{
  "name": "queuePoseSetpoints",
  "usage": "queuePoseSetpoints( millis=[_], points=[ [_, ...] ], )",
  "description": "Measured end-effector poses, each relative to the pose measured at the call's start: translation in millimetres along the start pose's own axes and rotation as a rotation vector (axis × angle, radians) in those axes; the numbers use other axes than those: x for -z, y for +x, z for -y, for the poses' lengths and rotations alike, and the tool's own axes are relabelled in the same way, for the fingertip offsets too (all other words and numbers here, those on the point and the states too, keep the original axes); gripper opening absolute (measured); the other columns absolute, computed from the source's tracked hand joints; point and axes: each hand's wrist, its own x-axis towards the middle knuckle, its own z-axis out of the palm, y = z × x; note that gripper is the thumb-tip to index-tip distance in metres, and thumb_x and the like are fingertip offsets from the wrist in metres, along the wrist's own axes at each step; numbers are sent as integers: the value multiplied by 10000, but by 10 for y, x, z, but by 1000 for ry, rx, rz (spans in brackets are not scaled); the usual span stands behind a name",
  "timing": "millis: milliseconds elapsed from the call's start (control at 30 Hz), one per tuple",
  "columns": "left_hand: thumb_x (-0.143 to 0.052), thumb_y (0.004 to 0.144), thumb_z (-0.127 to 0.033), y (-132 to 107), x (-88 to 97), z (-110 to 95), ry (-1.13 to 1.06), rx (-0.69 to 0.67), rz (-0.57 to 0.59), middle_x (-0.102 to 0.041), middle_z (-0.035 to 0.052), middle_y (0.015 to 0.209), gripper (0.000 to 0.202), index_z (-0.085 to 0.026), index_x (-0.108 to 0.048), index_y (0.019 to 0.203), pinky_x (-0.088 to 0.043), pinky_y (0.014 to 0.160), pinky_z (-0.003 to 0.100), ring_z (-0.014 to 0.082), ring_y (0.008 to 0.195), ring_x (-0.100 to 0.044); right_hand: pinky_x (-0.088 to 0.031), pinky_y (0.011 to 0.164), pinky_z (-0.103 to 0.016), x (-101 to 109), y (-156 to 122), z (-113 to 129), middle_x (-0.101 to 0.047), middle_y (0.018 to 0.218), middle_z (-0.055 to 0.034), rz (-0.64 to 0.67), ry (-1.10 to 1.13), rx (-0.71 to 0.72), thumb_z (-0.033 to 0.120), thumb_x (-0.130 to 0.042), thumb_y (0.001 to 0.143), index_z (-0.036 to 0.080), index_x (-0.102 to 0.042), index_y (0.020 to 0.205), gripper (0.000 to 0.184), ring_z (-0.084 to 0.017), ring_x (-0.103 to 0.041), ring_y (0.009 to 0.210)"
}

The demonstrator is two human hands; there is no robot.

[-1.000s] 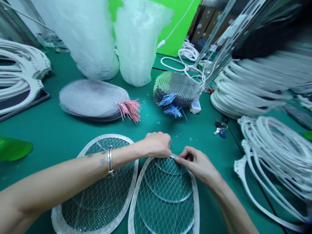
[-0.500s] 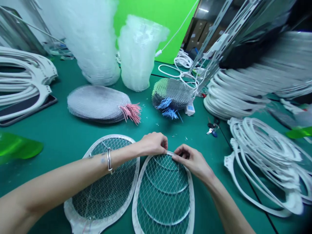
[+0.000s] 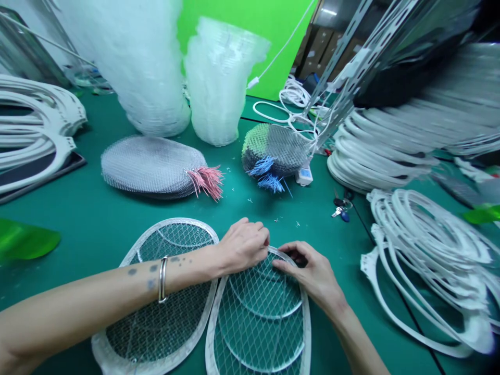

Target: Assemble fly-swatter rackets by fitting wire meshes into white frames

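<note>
Two oval mosquito-swatter heads with white rims and diamond metal mesh lie side by side on the green table. My left forearm crosses the left swatter head [image 3: 156,323]. Curled into a closed grip, my left hand [image 3: 246,245] is at the top rim of the right swatter head [image 3: 260,323]; its fingertips are mostly hidden. On the same rim, just to the right, my right hand [image 3: 310,268] pinches with thumb and bent fingers. White curved ribs show behind the right head's mesh.
Beyond lie a grey mesh stack [image 3: 152,164] with pink wires and another mesh stack [image 3: 277,148] with blue wires. White oval frames [image 3: 425,250] are piled right, more frames [image 3: 42,120] left. Keys [image 3: 341,208] and clear plastic stacks [image 3: 214,83] also stand on the table.
My left hand has turned and dropped slightly, its fingers curled tighter and more of its back showing. My right hand stays at the rim. The view has shifted a little.
</note>
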Motion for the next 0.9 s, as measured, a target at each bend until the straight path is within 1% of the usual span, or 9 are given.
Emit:
queuePoseSetpoints(
  millis=[200, 400, 533, 733, 900],
  points=[
    [-556, 908, -281, -47, 47, 38, -37, -40, -42, -669, -2, 933, 112, -196, -617, 948, -350, 810, 326, 162, 829, -611, -463, 699, -296, 4, 12, 14, -666, 909, -4, -3, -8, -7, 508, -737, 740, 256, -681, 899, 304, -165, -603, 764],
    [-563, 916, -292, -45, -11, 64, -36, -49, -71, -668, -11, 912, 111, -199, -619, 941, -346, 788, 321, 155, 818, -616, -462, 723, -295, 15, -7, 27, -666, 921, 0, 4, 4, 1, 503, -705, 776, 261, -669, 916, 282, -166, -605, 802],
    [-570, 912, -281, -23, -33, 42, -29, -48, -48, -671, -10, 923, 101, -201, -620, 946, -352, 785, 321, 158, 816, -616, -463, 752, -300, 11, -24, 27, -668, 948, -5, -7, 22, 19, 469, -671, 816, 263, -665, 944, 243, -170, -609, 838],
    [-541, 917, -270, -8, -58, 2, 1, -32, -24, -663, 2, 927, 103, -205, -615, 949, -368, 828, 350, 178, 828, -615, -464, 760, -309, -31, -33, -8, -659, 954, -19, -27, 15, 31, 412, -643, 842, 249, -657, 936, 189, -177, -602, 854],
    [-497, 917, -240, -10, -71, -24, 48, -26, -18, -655, 10, 897, 110, -202, -600, 923, -387, 833, 386, 196, 807, -613, -458, 765, -319, -57, -32, 11, -650, 944, -32, -40, 13, 23, 425, -615, 855, 244, -646, 911, 192, -186, -593, 857]
  ],
)
